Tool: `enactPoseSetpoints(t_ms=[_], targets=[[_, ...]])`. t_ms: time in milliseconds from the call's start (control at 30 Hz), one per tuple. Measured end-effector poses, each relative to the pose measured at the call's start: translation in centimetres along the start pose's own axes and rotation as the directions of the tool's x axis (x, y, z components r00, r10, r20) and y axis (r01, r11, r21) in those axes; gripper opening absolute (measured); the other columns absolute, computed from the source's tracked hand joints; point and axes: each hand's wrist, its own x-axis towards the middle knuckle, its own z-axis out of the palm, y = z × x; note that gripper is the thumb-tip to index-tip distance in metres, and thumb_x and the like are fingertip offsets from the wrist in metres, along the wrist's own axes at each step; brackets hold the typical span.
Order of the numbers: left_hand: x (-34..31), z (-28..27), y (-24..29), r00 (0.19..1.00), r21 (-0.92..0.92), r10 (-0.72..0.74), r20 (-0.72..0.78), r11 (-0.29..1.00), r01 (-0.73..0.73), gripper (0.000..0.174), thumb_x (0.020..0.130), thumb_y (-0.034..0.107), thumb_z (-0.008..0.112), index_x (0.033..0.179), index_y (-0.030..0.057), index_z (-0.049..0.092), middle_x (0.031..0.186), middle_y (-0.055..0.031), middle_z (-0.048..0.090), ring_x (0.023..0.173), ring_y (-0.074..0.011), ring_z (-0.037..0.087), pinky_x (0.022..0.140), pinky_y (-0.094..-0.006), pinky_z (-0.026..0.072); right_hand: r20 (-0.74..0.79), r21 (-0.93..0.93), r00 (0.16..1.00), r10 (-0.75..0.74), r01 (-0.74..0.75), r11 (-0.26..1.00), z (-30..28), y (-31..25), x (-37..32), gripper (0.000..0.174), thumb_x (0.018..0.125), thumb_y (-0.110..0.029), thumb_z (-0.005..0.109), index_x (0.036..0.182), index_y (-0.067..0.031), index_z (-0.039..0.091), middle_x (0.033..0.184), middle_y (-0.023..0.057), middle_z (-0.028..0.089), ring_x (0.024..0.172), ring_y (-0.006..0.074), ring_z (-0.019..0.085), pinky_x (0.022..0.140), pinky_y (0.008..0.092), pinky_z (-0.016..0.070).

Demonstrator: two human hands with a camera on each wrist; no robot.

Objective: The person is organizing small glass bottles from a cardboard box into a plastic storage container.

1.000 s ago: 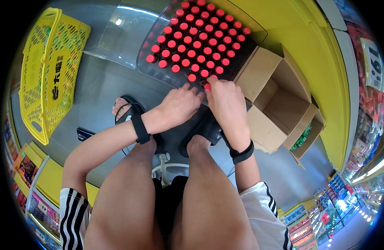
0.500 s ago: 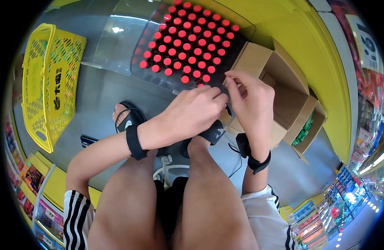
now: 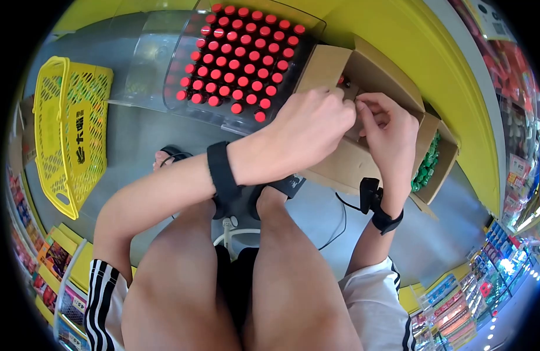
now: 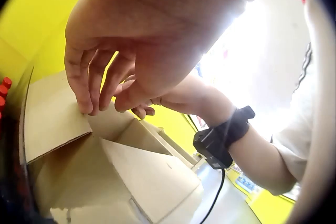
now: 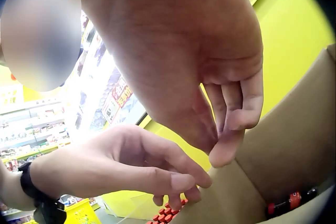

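Observation:
Both hands hover over an open cardboard box [image 3: 341,164]. My left hand [image 3: 308,126] has loosely curved fingers pointing down, and nothing shows between them in the left wrist view. Close beside it, my right hand [image 3: 393,126] keeps its thumb and index fingertips together with the other fingers curled; no object shows in it. Inside the box lies a dark bottle with a red cap [image 5: 294,200], partly hidden in the head view. Left of the box, rows of red-capped bottles [image 3: 240,64] stand upright in a clear plastic bin [image 3: 176,88].
A yellow perforated basket [image 3: 71,140] stands on the floor at the left. Green-wrapped items [image 3: 427,164] fill a second carton [image 3: 444,167] right of the open box. Yellow shelving [image 3: 457,88] runs behind. A black cable [image 3: 344,219] hangs from the right wrist camera.
My right hand has let go of a red-capped bottle at the bin's front corner; the bottle stands there. Both hands have moved right, over the box. The head view has shifted right.

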Motion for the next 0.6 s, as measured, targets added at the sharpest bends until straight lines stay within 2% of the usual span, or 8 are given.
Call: enactPoseSetpoints(t_ms=[133, 267, 333, 367, 467, 500, 533, 600], targets=[[2.5, 1.4, 0.2, 0.995, 0.023, 0.094, -0.043, 0.995, -0.094, 0.007, 0.087, -0.001, 0.068, 0.090, -0.0075, 0.069, 0.090, -0.0246, 0.069, 0.088, -0.0429, 0.073, 0.071, -0.0507, 0.0616, -0.003, -0.086, 0.999, -0.043, 0.043, 0.995, -0.7, 1.8, 1.3, 0.016, 0.095, -0.008, 0.073, 0.108, -0.0014, 0.080, 0.088, 0.0178, 0.079, 0.075, 0.0322, 0.077, 0.075, 0.0403, 0.0604], [5.1, 2.6, 0.2, 0.988, -0.055, 0.077, 0.136, 0.996, -0.070, 0.007, 0.084, -0.001, 0.067, 0.084, -0.0068, 0.071, 0.092, -0.0280, 0.073, 0.087, -0.0444, 0.075, 0.072, -0.0529, 0.0616, 0.082, -0.148, 0.997, -0.007, 0.019, 0.989, -1.4, 3.8, 3.3, 0.023, 0.094, -0.006, 0.069, 0.113, -0.0021, 0.080, 0.094, 0.0199, 0.080, 0.088, 0.0390, 0.078, 0.085, 0.0459, 0.0610], [6.3, 3.4, 0.3, 0.972, -0.041, 0.043, 0.230, 0.999, -0.035, 0.008, 0.083, 0.000, 0.067, 0.083, -0.0066, 0.072, 0.093, -0.0290, 0.074, 0.088, -0.0450, 0.076, 0.073, -0.0533, 0.0619, 0.164, -0.228, 0.984, -0.061, 0.099, 0.969, -1.4, 5.7, 4.8, 0.033, 0.092, -0.003, 0.064, 0.121, -0.0038, 0.078, 0.103, 0.0213, 0.081, 0.106, 0.0421, 0.076, 0.096, 0.0490, 0.0595], [6.8, 3.9, 0.4, 0.963, 0.016, 0.017, 0.271, 1.000, -0.022, 0.010, 0.082, 0.000, 0.067, 0.086, -0.0066, 0.074, 0.094, -0.0293, 0.075, 0.089, -0.0450, 0.076, 0.075, -0.0529, 0.0624, 0.265, -0.278, 0.964, -0.022, 0.098, 0.956, -1.5, 6.5, 5.8, 0.043, 0.094, -0.004, 0.062, 0.136, -0.0066, 0.072, 0.120, 0.0228, 0.079, 0.119, 0.0422, 0.072, 0.102, 0.0492, 0.0579], [8.9, 4.3, 1.1, 0.924, 0.155, -0.081, 0.374, 0.988, 0.023, 0.024, 0.078, 0.002, 0.069, 0.098, -0.0062, 0.080, 0.096, -0.0267, 0.078, 0.095, -0.0435, 0.079, 0.080, -0.0502, 0.0641, 0.400, -0.330, 0.916, 0.021, 0.122, 0.936, -0.8, 8.8, 7.4, 0.048, 0.099, -0.010, 0.061, 0.147, -0.0108, 0.067, 0.135, 0.0236, 0.074, 0.127, 0.0419, 0.069, 0.105, 0.0499, 0.0564], [9.8, 3.7, 1.5, 0.850, 0.183, -0.143, 0.507, 0.981, 0.056, 0.029, 0.078, 0.004, 0.070, 0.103, -0.0040, 0.082, 0.102, -0.0255, 0.079, 0.097, -0.0428, 0.079, 0.081, -0.0497, 0.0641, 0.470, -0.382, 0.878, 0.088, 0.113, 0.917, -0.9, 8.7, 8.1, 0.051, 0.102, -0.020, 0.063, 0.153, -0.0150, 0.062, 0.141, 0.0205, 0.073, 0.121, 0.0372, 0.073, 0.102, 0.0483, 0.0581], [10.6, 3.6, 1.7, 0.753, 0.213, -0.204, 0.625, 0.973, 0.086, 0.034, 0.078, 0.005, 0.070, 0.108, -0.0018, 0.083, 0.107, -0.0242, 0.081, 0.100, -0.0421, 0.080, 0.082, -0.0492, 0.0641, 0.514, -0.402, 0.849, 0.119, 0.116, 0.908, -0.8, 8.4, 8.5, 0.051, 0.102, -0.020, 0.064, 0.153, -0.0146, 0.062, 0.140, 0.0205, 0.073, 0.121, 0.0372, 0.073, 0.102, 0.0481, 0.0578], [12.0, 4.3, 2.0, 0.683, 0.342, -0.310, 0.661, 0.935, 0.093, 0.038, 0.084, 0.009, 0.070, 0.119, 0.0059, 0.084, 0.122, -0.0209, 0.080, 0.112, -0.0394, 0.079, 0.090, -0.0495, 0.0626, 0.573, -0.426, 0.799, 0.185, 0.097, 0.900, -0.7, 8.0, 8.8, 0.051, 0.101, -0.020, 0.065, 0.152, -0.0136, 0.063, 0.139, 0.0206, 0.074, 0.121, 0.0372, 0.073, 0.102, 0.0477, 0.0573]])
